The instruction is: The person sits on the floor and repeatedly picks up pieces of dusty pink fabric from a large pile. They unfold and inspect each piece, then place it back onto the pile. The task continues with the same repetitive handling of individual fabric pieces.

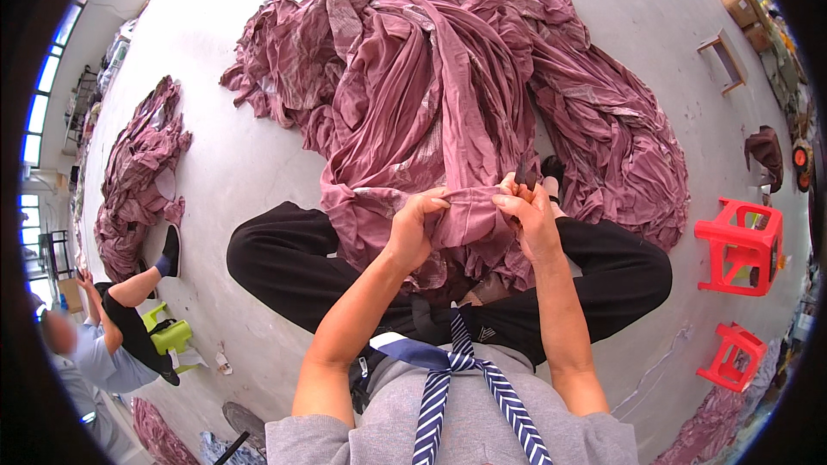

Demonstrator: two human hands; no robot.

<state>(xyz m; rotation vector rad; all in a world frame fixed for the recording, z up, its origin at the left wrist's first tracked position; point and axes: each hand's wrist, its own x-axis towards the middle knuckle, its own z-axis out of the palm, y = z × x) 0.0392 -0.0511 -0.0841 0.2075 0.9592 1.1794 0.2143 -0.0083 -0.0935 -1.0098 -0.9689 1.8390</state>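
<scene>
A stretch of dusty-pink fabric [472, 211] is drawn taut between my two hands over my lap, with a stitched seam or hem across it. My left hand [411, 229] pinches its left side between thumb and fingers. On the other side my right hand [532, 217] grips the fabric, thumb on top. A small dark pointed tool [525, 175], perhaps thread snips, sticks up from the right hand's fingers; its handle is hidden. The held cloth runs on into a large heap of the same fabric [388, 77] on the floor in front of me.
Red plastic stools [748, 245] stand at the right, below a small wooden stool [724, 60]. At the left another person [112, 344] sits by a smaller fabric pile [138, 181] and a green stool [170, 334]. Cardboard boxes [743, 10] lie far right.
</scene>
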